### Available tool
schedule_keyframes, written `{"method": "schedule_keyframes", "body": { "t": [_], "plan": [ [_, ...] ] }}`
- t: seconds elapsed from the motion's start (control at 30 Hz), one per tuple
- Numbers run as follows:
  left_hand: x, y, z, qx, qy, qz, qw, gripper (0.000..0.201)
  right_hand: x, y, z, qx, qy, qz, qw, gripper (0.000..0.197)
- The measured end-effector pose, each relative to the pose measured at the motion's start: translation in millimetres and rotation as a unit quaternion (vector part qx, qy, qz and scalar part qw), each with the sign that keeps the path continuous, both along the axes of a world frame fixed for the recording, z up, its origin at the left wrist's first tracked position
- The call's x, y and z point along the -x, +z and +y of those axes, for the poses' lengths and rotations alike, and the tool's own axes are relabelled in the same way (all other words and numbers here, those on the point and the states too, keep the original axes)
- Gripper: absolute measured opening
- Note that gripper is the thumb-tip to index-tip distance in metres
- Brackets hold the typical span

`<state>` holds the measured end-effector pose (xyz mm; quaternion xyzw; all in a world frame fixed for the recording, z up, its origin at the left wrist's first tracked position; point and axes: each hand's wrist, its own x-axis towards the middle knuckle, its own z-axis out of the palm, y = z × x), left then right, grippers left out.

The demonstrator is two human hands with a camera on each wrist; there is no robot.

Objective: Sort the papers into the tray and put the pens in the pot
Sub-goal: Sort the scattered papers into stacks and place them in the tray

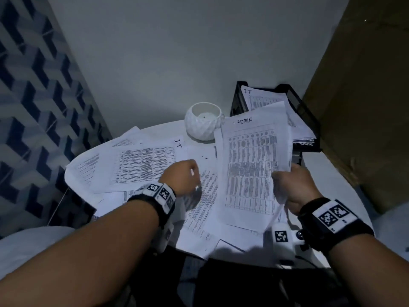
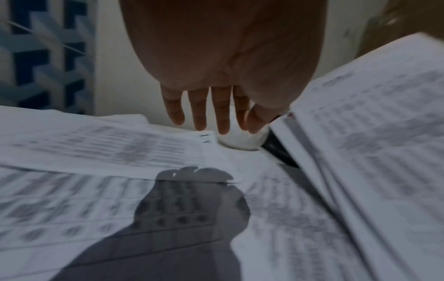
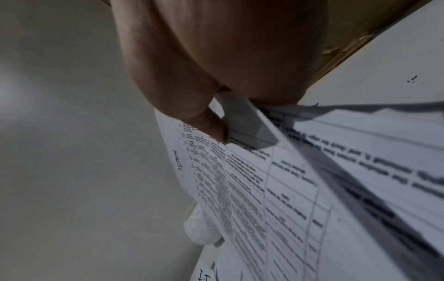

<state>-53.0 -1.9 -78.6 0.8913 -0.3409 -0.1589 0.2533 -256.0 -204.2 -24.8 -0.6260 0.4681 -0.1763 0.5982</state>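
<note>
Held sheets: a small sheaf of white printed table sheets, the top one marked "ADMIN" by hand, is standing raised and tilted above the bench, its upper edge reaching in front of the tray.
Right hand: the right hand is gripping the sheaf at its right edge; in the right wrist view the thumb is pressing on the printed face, and the other fingers are lying hidden behind the paper.
Left hand: the left hand is hovering over the loose papers, holding nothing; in the left wrist view its fingers are pointing down, straight and slightly spread, apart from the sheets below, with its shadow falling on them.
Loose papers: white printed sheets are lying scattered and overlapping across the bench, one marked "I.T" at its corner.
Tray: a black mesh paper tray is standing at the far right of the bench, already holding a stack of sheets whose top page is marked "I.T".
Pot: a white faceted ceramic pot is sitting near the far edge, just left of the tray; no pens showing inside it from the head view.
Bench: a white round bench is carrying everything.
Surroundings: a brown cardboard box is standing at the right, and a wall with a blue geometric pattern at the left.
</note>
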Motion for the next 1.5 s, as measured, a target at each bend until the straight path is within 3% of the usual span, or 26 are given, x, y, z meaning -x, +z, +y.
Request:
{"method": "schedule_keyframes", "body": {
  "t": [0.13,0.37,0.43,0.6,0.77,0.9,1.03,1.13,1.27,1.37,1.43,1.5],
  "plan": [
    [-53,-38,24,-0.123,0.078,0.01,0.989,0.009,-4,-7,-1,0.018,-0.009,0.01,1.0,0.02],
    [-69,-82,30,-0.197,0.063,0.017,0.978,0.08,-10,-20,-6,0.023,0.014,0.033,0.999,0.019],
    [-69,-88,29,-0.205,0.076,0.0,0.976,0.086,-12,-22,-8,0.031,0.014,0.039,0.999,0.016],
    [-70,-92,24,-0.224,0.092,-0.081,0.967,0.058,-15,-27,-10,0.028,0.011,0.038,0.999,0.017],
    [-63,-89,26,-0.239,0.057,-0.142,0.959,0.036,-16,-28,-9,0.018,0.005,0.033,0.999,0.018],
    [-64,-87,31,-0.225,0.04,-0.143,0.963,0.026,-13,-27,-9,0.021,0.006,0.029,0.999,0.021],
    [-67,-68,29,-0.139,0.125,-0.077,0.979,0.015,-11,-24,-10,0.017,0.002,0.015,1.0,0.021],
    [-58,-30,6,-0.009,0.169,-0.055,0.984,0.029,-12,-20,-7,0.013,-0.005,-0.005,1.0,0.019],
    [-19,18,-44,0.146,0.157,0.01,0.977,0.033,-17,-13,3,0.009,0.006,-0.033,0.999,0.024],
    [27,32,-78,0.209,0.094,0.09,0.969,0.036,-20,-5,17,0.018,0.041,-0.045,0.998,0.032],
    [57,36,-95,0.266,0.051,0.213,0.939,0.035,-23,-3,24,0.011,0.062,-0.076,0.995,0.04],
    [82,39,-104,0.316,0.025,0.369,0.874,0.042,-23,-5,26,-0.014,0.069,-0.121,0.99,0.037]
  ]
}}
